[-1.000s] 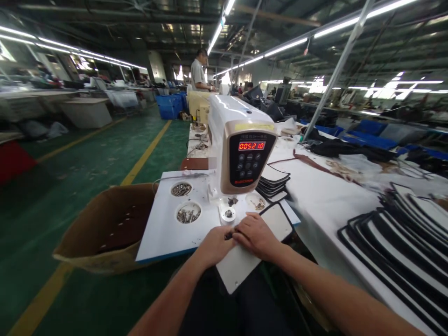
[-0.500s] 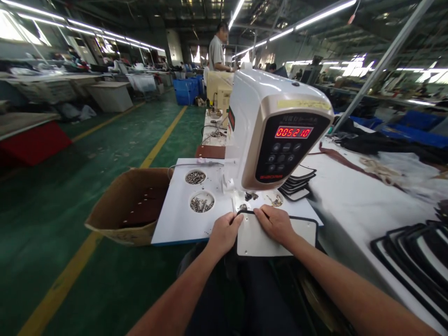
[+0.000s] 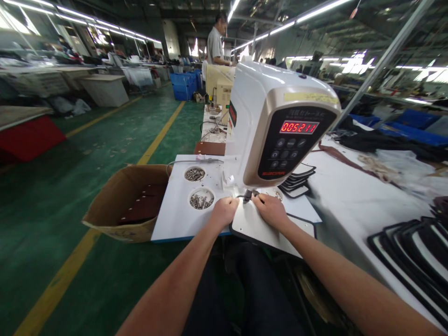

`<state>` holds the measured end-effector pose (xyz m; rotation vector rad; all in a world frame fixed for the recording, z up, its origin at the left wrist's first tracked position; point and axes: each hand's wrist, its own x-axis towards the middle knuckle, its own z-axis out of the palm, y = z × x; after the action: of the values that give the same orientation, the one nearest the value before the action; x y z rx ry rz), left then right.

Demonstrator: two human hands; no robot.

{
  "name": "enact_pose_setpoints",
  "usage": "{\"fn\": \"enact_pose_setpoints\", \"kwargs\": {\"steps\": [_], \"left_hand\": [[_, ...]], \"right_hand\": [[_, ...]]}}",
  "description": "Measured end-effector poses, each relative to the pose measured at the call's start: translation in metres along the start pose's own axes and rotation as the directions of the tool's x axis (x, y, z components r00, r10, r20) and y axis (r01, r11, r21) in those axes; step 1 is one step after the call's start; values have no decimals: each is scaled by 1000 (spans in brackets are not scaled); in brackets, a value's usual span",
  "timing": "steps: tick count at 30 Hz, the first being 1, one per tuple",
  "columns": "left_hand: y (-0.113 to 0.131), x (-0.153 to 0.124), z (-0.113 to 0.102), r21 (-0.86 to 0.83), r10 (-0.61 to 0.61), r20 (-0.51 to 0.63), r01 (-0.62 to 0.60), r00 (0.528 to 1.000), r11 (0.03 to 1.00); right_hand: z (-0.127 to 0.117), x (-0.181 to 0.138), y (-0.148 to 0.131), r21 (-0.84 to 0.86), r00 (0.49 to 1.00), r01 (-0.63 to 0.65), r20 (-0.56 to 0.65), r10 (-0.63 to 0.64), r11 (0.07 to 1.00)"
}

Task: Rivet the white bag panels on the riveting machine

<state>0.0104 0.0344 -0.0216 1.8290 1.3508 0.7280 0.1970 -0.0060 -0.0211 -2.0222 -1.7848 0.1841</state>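
A white panel with a black edge (image 3: 261, 228) lies on the white machine table (image 3: 175, 219), its far edge under the head of the white and gold machine (image 3: 276, 126). My left hand (image 3: 223, 212) pinches the panel's left far corner, fingers closed. My right hand (image 3: 271, 210) presses and grips the far edge just right of the machine's punch (image 3: 248, 195). The red display (image 3: 298, 127) reads 005211.
Two round wells with small metal parts (image 3: 201, 200) sit left of my hands. A cardboard box (image 3: 129, 203) stands on the green floor at the left. Stacks of black-edged panels lie behind the machine (image 3: 297, 179) and at the right (image 3: 413, 247). A person (image 3: 215, 42) stands far behind.
Both hands have pushed the panel further in under the machine head and turned it. The counter went from 005210 to 005211.
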Motion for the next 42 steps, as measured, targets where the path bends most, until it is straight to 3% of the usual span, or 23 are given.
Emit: {"fn": "enact_pose_setpoints", "kwargs": {"steps": [5,11,14,17,19,21,24,27,35,42], "left_hand": [[3,-6,-8,-44,-20,11,21,1000,999],[-13,-61,-23,-286,-136,-7,129,991,950],[-18,-81,-24,-183,-199,-108,177,974,967],[-9,-78,-23,-73,-112,-89,106,990,992],[2,-69,-21,-76,-22,1,22,1000,997],[13,-60,-18,-141,51,99,-37,994,989],[20,-54,-14,-279,71,216,-8,974,960],[17,-56,-14,-303,18,263,65,965,951],[9,-39,-7,-16,24,8,-24,1000,1000],[4,-18,3,27,45,-13,-45,999,999]], "right_hand": [[4,-10,-5,67,996,-85,-21,87,994],[10,-50,-13,384,983,-159,-24,182,909],[14,-79,-12,532,974,-222,89,207,817],[7,-89,-8,584,975,-216,86,205,782],[-2,-84,-8,539,988,-93,-52,143,837],[-12,-72,-10,435,986,106,-165,-36,894],[-19,-57,-17,345,970,242,-77,-229,907],[-18,-50,-20,357,987,132,35,-155,925],[-12,-27,-20,428,1000,3,-30,11,904],[-2,-5,-15,315,995,-86,-29,100,945]]}}
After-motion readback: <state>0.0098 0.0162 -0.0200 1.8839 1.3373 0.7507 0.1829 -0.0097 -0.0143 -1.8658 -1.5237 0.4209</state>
